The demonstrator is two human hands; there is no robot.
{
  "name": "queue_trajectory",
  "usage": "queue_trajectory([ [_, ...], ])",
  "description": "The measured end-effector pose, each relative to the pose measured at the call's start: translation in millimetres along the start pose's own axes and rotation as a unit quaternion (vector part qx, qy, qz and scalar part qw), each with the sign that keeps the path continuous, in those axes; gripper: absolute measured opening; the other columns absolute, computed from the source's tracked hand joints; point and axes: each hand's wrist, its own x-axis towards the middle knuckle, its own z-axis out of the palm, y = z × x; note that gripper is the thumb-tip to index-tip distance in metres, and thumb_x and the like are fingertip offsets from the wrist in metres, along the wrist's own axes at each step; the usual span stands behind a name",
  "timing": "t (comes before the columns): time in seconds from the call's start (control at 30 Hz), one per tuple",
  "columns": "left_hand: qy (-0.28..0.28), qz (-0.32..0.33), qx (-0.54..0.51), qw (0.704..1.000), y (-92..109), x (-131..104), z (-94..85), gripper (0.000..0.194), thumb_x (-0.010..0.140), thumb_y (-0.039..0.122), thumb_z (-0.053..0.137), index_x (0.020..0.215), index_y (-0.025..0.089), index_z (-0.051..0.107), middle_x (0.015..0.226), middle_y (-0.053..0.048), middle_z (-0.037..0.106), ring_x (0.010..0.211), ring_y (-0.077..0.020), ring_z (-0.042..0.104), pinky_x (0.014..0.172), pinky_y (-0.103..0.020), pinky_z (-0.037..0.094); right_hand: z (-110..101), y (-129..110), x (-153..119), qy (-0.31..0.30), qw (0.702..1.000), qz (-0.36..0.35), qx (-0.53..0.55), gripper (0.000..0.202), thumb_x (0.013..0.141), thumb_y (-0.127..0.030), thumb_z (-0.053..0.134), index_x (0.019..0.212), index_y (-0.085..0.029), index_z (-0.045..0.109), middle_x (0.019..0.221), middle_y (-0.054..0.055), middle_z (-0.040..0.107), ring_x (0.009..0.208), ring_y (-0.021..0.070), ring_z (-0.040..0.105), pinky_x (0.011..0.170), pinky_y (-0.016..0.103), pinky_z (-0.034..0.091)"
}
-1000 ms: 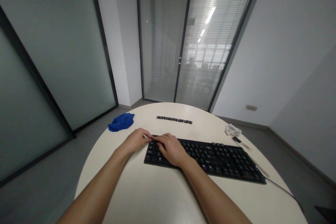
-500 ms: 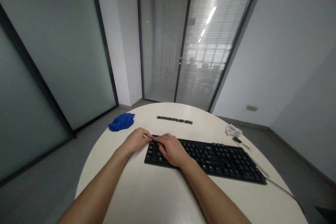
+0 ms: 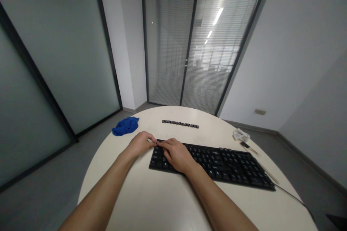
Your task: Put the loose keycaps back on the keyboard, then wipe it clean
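A black keyboard lies across the table in front of me, its left end under my hands. At its top left corner is my left hand, thumb and fingers drawn together; anything between them is too small to make out. My right hand rests over the left part of the keys, its forefinger reaching to the same corner and meeting the left fingertips. What its fingers hold, if anything, is hidden. Beyond the keyboard, several loose black keycaps lie in a row.
A crumpled blue cloth lies at the left edge of the round white table. On the right are a white crumpled item, a black-headed brush and a thin stick. The keyboard's cable runs off the right edge.
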Motion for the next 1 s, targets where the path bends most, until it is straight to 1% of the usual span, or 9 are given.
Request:
queue_trajectory([
  [0.17, -0.012, 0.009, -0.028, 0.999, 1, 2, 0.1, 0.022, 0.067, 0.027, 0.065, 0.079, 0.015, 0.079, 0.083, -0.009, 0.078, 0.08, -0.0236, 0.068, 0.077, -0.031, 0.048, 0, -1, -1, 0.007, 1.0, -0.005, 0.012, 0.038, 0.097, -0.015, 0.047, 0.131, -0.021, 0.062, 0.123, 0.006, 0.068, 0.114, 0.0198, 0.056, 0.104, 0.033, 0.041],
  [0.27, -0.013, 0.003, -0.069, 0.998, 3, 2, 0.6, 0.024, 0.068, 0.031, 0.066, 0.079, 0.013, 0.078, 0.08, -0.008, 0.077, 0.076, -0.0215, 0.066, 0.074, -0.03, 0.048, 1, 0, -1, 0.011, 1.0, -0.006, 0.013, 0.037, 0.097, -0.015, 0.047, 0.13, -0.02, 0.063, 0.122, 0.006, 0.069, 0.113, 0.0199, 0.056, 0.104, 0.033, 0.041],
  [0.4, -0.017, -0.031, -0.097, 0.995, 1, 2, 2.2, 0.031, 0.071, 0.041, 0.065, 0.078, 0.013, 0.076, 0.072, -0.006, 0.072, 0.07, -0.0183, 0.06, 0.062, -0.027, 0.044, 1, 1, 0, 0.01, 1.0, -0.003, 0.003, 0.037, 0.097, -0.015, 0.047, 0.13, -0.02, 0.063, 0.122, 0.006, 0.069, 0.113, 0.0197, 0.055, 0.104, 0.033, 0.04],
  [0.5, -0.007, -0.054, -0.105, 0.993, -5, 4, 5.9, 0.032, 0.069, 0.043, 0.066, 0.076, 0.013, 0.075, 0.064, -0.003, 0.067, 0.063, -0.0162, 0.055, 0.056, -0.026, 0.039, 0, 0, 0, -0.004, 1.0, 0.002, -0.019, 0.038, 0.097, -0.016, 0.047, 0.132, -0.022, 0.062, 0.125, 0.007, 0.068, 0.114, 0.0204, 0.055, 0.103, 0.034, 0.041],
  [0.6, -0.004, -0.066, -0.107, 0.992, -10, 6, 10.4, 0.034, 0.068, 0.045, 0.066, 0.077, 0.013, 0.074, 0.059, -0.001, 0.063, 0.057, -0.0142, 0.05, 0.054, -0.025, 0.036, -2, -3, 1, -0.018, 0.999, 0.008, -0.046, 0.039, 0.097, -0.018, 0.048, 0.133, -0.022, 0.062, 0.127, 0.007, 0.067, 0.114, 0.0223, 0.055, 0.1, 0.035, 0.042],
  [0.67, -0.002, -0.072, -0.103, 0.992, -11, 6, 12.8, 0.034, 0.068, 0.046, 0.066, 0.073, 0.013, 0.073, 0.055, 0.0, 0.06, 0.054, -0.0134, 0.047, 0.053, -0.026, 0.034, -3, -5, 1, -0.025, 0.998, 0.013, -0.059, 0.039, 0.097, -0.019, 0.048, 0.133, -0.023, 0.062, 0.126, 0.008, 0.067, 0.113, 0.023, 0.055, 0.098, 0.036, 0.043],
  [0.77, 0.008, -0.082, -0.095, 0.992, -9, 6, 15.1, 0.036, 0.069, 0.049, 0.066, 0.06, 0.015, 0.067, 0.049, 0.001, 0.054, 0.051, -0.013, 0.045, 0.052, -0.026, 0.032, -4, -8, 2, -0.035, 0.996, 0.021, -0.073, 0.038, 0.097, -0.02, 0.048, 0.133, -0.023, 0.062, 0.125, 0.009, 0.067, 0.112, 0.0237, 0.056, 0.095, 0.036, 0.045],
  [0.87, 0.019, -0.084, -0.093, 0.992, -7, 5, 16.4, 0.036, 0.068, 0.05, 0.068, 0.058, 0.015, 0.065, 0.05, 0.001, 0.056, 0.052, -0.0136, 0.046, 0.053, -0.026, 0.033, -6, -10, 2, -0.043, 0.995, 0.027, -0.084, 0.039, 0.097, -0.02, 0.048, 0.133, -0.023, 0.062, 0.125, 0.009, 0.068, 0.112, 0.0246, 0.056, 0.092, 0.037, 0.045],
  [1.0, 0.032, -0.081, -0.103, 0.991, -8, 6, 19.0, 0.029, 0.066, 0.042, 0.07, 0.065, 0.014, 0.068, 0.054, 0.0, 0.06, 0.056, -0.0148, 0.051, 0.057, -0.027, 0.037, -7, -12, 3, -0.045, 0.994, 0.029, -0.092, 0.038, 0.097, -0.019, 0.049, 0.132, -0.025, 0.062, 0.123, 0.008, 0.068, 0.109, 0.0251, 0.057, 0.089, 0.037, 0.046],
])
